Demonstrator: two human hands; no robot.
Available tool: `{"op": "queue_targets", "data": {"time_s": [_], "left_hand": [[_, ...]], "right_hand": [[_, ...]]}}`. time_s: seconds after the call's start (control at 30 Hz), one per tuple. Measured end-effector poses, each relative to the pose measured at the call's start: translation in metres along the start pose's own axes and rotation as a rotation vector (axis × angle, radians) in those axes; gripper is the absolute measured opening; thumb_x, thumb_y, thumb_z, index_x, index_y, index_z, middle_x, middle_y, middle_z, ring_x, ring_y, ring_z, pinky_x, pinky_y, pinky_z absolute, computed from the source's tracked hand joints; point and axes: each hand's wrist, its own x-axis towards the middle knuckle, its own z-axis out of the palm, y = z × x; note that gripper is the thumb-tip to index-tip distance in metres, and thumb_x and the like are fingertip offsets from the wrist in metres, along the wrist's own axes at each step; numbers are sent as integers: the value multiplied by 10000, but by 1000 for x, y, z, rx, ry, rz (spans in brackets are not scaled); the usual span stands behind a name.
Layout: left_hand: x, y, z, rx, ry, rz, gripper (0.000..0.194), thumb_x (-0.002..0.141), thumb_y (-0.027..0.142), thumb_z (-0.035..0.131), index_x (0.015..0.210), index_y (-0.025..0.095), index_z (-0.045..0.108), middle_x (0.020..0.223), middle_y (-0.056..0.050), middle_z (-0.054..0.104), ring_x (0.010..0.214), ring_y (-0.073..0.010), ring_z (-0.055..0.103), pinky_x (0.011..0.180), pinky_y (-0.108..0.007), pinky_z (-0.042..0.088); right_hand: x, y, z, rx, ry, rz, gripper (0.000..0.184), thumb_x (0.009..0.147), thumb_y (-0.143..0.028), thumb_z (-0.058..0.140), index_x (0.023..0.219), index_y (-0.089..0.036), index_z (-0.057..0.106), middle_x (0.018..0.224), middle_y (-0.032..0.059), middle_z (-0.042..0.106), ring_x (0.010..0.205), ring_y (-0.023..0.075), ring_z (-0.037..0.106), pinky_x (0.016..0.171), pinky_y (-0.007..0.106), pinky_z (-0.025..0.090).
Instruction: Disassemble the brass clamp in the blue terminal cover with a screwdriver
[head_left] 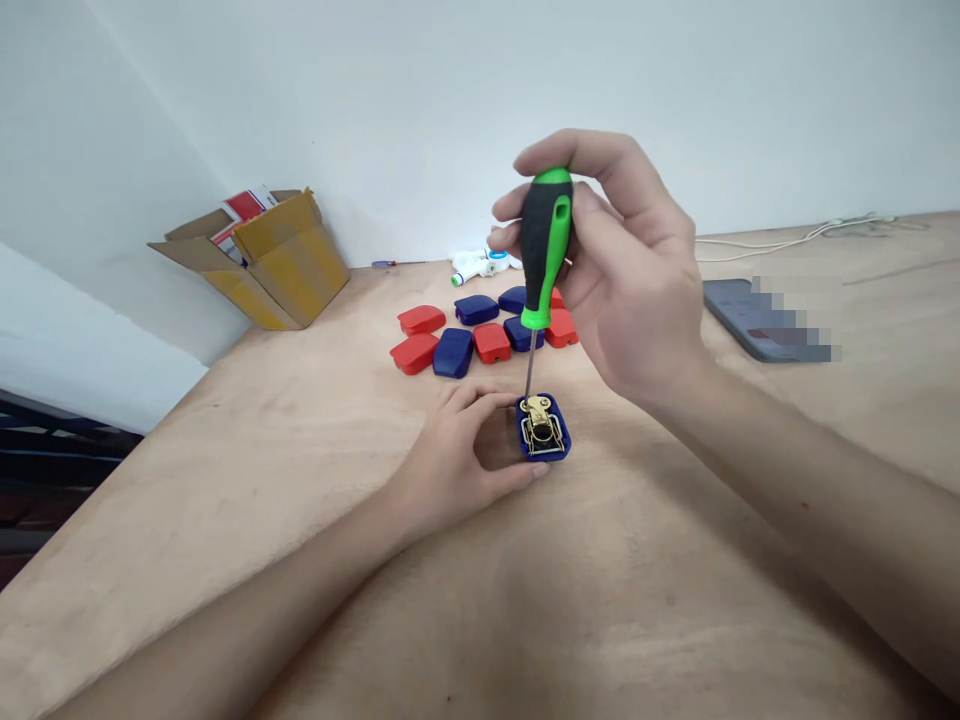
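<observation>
My right hand [630,250] grips a green and black screwdriver [545,250], held nearly upright with its shaft pointing down. The tip meets the upper left of a gold-coloured metal mechanism [538,415] with a silver wire frame, seated inside a small dark blue plastic case [564,440]. On the wooden table, my left hand [465,445] steadies this case from the left, thumb along its near edge and fingers at its far side. A screw head shows at the mechanism's upper right; the spot under the screwdriver tip is too small to make out.
Beyond the hands lie several red plastic cases [491,342] and several blue ones [453,352]. An open cardboard box [292,265] stands back left. Near the wall are a small screwdriver [384,264] and white plastic parts [472,266]. A phone [750,320] and white cable [780,243] lie right.
</observation>
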Motion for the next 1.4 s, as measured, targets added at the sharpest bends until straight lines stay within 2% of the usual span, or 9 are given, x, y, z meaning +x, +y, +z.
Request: {"op": "queue_targets", "data": {"time_s": [0.13,0.23,0.33,0.53,0.7,0.9,1.03,1.23,1.4], "left_hand": [[0,0,0,-14,3,-3,595,803,500,825,1302,268,599,1373,-71,604,1301,-308,553,1133,-527,470],[0,-1,0,-14,-4,-9,597,804,503,823,1306,270,599,1375,-69,602,1303,-305,551,1136,-524,467],[0,-1,0,-8,-5,-2,599,803,497,826,1306,264,599,1373,-68,604,1299,-298,550,1138,-515,466],[0,0,0,-18,-7,-11,603,800,492,829,1307,259,602,1372,-73,602,1299,-298,553,1143,-512,467],[0,-1,0,-18,2,-7,598,798,495,830,1304,270,604,1376,-71,604,1300,-307,554,1143,-528,465],[0,-2,1,-14,1,-4,618,798,503,829,1315,255,599,1368,-66,602,1284,-288,556,1141,-504,464],[0,-1,0,-24,1,-9,618,787,483,844,1308,248,607,1371,-70,604,1292,-287,549,1151,-502,453],[0,0,-1,-37,-12,-20,601,799,471,835,1313,252,612,1381,-75,593,1311,-288,539,1160,-496,444],[0,0,-1,-27,-8,-14,625,790,475,843,1318,233,612,1375,-73,597,1304,-280,541,1156,-478,443]], "right_hand": [[1,-2,1,-65,70,-63,38,964,-297,659,991,-278,677,1104,17,676,1024,200,659,941,334,574],[0,-3,0,-120,36,-38,92,973,-252,648,1047,-295,681,1150,8,678,1056,188,659,983,327,565],[0,-3,-1,-58,-1,-8,140,1037,-317,535,1080,-301,667,1137,21,682,1127,200,670,995,356,575],[1,0,-1,-108,52,-60,117,929,-258,716,1034,-300,687,1147,24,689,1013,212,677,970,376,590],[0,4,-2,-25,15,-25,160,1038,-374,541,1118,-316,667,1139,26,702,1102,213,692,1005,401,589],[3,2,-2,-100,82,-58,87,949,-267,690,1031,-294,700,1144,26,706,1011,204,677,948,365,597],[3,3,-2,-18,43,-31,123,1012,-344,587,1065,-318,695,1145,23,715,1077,222,689,995,414,593],[3,6,-6,-106,46,-51,147,928,-361,728,1063,-319,691,1183,16,709,1070,221,686,946,377,607],[3,5,-7,-19,-13,-5,179,1005,-431,606,1103,-304,685,1130,33,725,1076,222,702,938,388,612]]}}
